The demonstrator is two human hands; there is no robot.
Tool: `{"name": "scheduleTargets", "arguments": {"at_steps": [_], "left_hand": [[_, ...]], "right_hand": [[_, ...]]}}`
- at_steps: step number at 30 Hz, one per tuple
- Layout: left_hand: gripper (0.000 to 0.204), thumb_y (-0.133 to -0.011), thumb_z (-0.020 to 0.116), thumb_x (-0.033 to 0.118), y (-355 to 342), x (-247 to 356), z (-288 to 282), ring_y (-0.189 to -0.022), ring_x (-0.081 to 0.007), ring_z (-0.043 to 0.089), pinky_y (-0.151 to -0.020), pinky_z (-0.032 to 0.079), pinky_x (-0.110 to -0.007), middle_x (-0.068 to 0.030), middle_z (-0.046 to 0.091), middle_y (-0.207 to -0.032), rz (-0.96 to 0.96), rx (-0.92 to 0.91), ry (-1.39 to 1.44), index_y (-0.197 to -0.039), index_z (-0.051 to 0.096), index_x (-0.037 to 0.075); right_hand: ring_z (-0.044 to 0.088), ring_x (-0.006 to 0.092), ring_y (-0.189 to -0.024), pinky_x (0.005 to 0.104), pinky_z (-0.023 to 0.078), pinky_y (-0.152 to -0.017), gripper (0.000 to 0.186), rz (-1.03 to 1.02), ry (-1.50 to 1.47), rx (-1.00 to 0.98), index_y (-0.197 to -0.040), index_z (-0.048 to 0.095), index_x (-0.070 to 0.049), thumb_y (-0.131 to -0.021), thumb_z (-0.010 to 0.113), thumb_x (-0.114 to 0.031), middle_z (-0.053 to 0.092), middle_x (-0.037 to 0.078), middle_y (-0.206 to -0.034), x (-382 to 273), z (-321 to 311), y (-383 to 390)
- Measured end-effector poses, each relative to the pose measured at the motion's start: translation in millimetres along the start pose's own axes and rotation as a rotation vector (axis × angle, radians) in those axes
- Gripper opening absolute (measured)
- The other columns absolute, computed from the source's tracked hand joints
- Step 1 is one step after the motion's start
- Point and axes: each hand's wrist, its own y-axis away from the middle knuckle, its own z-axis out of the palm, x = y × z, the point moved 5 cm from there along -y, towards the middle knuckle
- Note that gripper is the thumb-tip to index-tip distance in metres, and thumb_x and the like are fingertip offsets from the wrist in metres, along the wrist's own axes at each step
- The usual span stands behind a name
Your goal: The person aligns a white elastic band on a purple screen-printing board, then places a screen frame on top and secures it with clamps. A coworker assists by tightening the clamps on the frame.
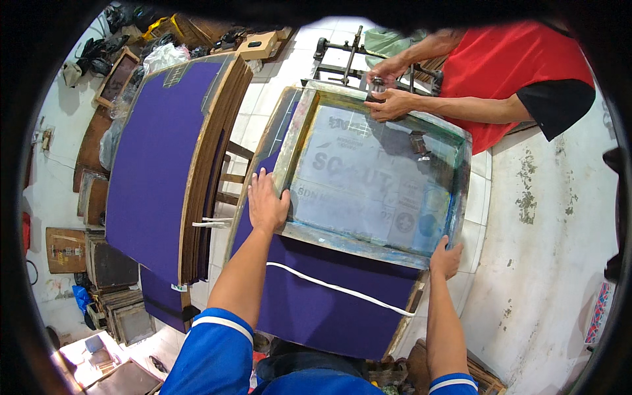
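Blue sleeves, screen frame between outspread left fingers and right fingers around its corner.

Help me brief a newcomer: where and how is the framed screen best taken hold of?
Probably by the framed screen's raised rim, a hand by each near corner, coming from the wearer's side: that border stands up around the flat panel and offers an edge to grip. The left hand and right hand are by those corners.

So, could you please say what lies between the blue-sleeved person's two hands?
Between the left hand and right hand lie the screen-printing frame's near rail and part of its mesh, in the head view.
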Motion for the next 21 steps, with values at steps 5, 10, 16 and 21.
{"name": "scheduleTargets", "arguments": {"at_steps": [5, 10, 16, 21], "left_hand": [[0.070, -0.095, 0.063, 0.038, -1.1, 0.8, -0.3, -0.160, -0.0320, 0.024, -0.132, 0.020, -0.047, -0.0142, 0.031, -0.171, -0.009, -0.011, -0.010, -0.155, 0.045, 0.005], [0.071, -0.095, 0.063, 0.039, -1.2, 0.3, 0.7, -0.160, -0.0323, 0.023, -0.132, 0.019, -0.047, -0.0140, 0.030, -0.171, -0.008, -0.006, -0.002, -0.155, 0.044, 0.005], [0.071, -0.095, 0.063, 0.039, -1.6, -1.4, 2.6, -0.160, -0.0321, 0.022, -0.132, 0.018, -0.047, -0.0136, 0.030, -0.171, -0.003, -0.013, 0.004, -0.155, 0.044, 0.005], [0.069, -0.095, 0.065, 0.035, -0.6, 0.9, -0.7, -0.157, -0.0366, 0.029, -0.128, 0.026, -0.050, -0.0197, 0.036, -0.168, 0.038, 0.053, 0.007, -0.151, 0.047, -0.001]], "right_hand": [[0.068, 0.0448, -0.111, 0.0559, 0.052, -0.093, 0.062, 0.009, 0.014, -0.011, -0.132, 0.055, -0.003, -0.098, 0.060, -0.055, 0.069, 0.023, -0.124, 0.5, -0.8, -0.6], [0.068, 0.0446, -0.112, 0.0555, 0.052, -0.094, 0.063, 0.024, 0.018, -0.031, -0.133, 0.055, -0.003, -0.098, 0.059, -0.055, 0.070, 0.023, -0.124, 0.4, -1.4, 0.0], [0.068, 0.0442, -0.114, 0.0546, 0.052, -0.095, 0.064, 0.014, 0.018, -0.024, -0.136, 0.054, -0.003, -0.098, 0.059, -0.055, 0.070, 0.023, -0.126, -0.2, -2.1, -0.5], [0.068, 0.0442, -0.115, 0.0545, 0.052, -0.096, 0.064, 0.020, 0.011, -0.026, -0.136, 0.055, -0.003, -0.098, 0.059, -0.055, 0.069, 0.023, -0.127, 0.4, -1.0, -0.7]]}}
